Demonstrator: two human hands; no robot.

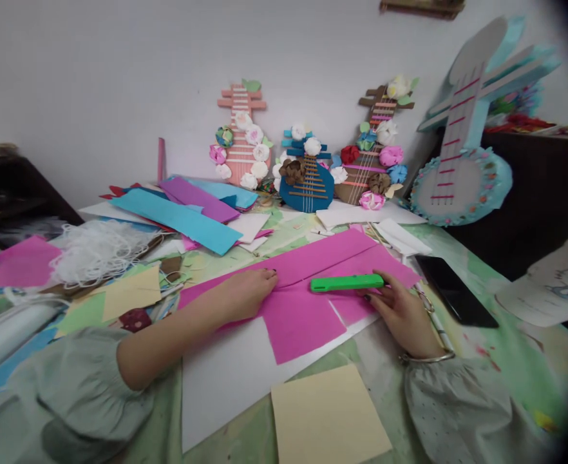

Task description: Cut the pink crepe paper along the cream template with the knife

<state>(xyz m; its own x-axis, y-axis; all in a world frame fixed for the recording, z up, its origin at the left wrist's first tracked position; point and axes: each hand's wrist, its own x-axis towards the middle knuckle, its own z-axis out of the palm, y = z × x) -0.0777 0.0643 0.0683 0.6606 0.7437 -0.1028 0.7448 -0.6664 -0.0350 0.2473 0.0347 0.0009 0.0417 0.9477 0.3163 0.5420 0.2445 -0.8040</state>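
My left hand (pixel 251 294) presses on the bright pink paper (pixel 335 258), its fingers curled together at the paper's folded or cut edge. In my right hand (pixel 404 317) is a green utility knife (pixel 346 282), lying level just over the pink sheet with its far end pointing left. Whether the blade is out, I cannot tell. A squarish pink piece (pixel 303 325) lies nearer to me, partly on a white sheet (pixel 221 386). Close to the front edge of the view rests a cream paper square (pixel 330 415).
Blue and purple paper strips (pixel 178 219) are piled at the back left, beside tangled white string (pixel 100 251). Several decorated paper instruments (pixel 306 187) lean on the wall. A black phone (pixel 455 290) and a white cup (pixel 549 283) are to the right.
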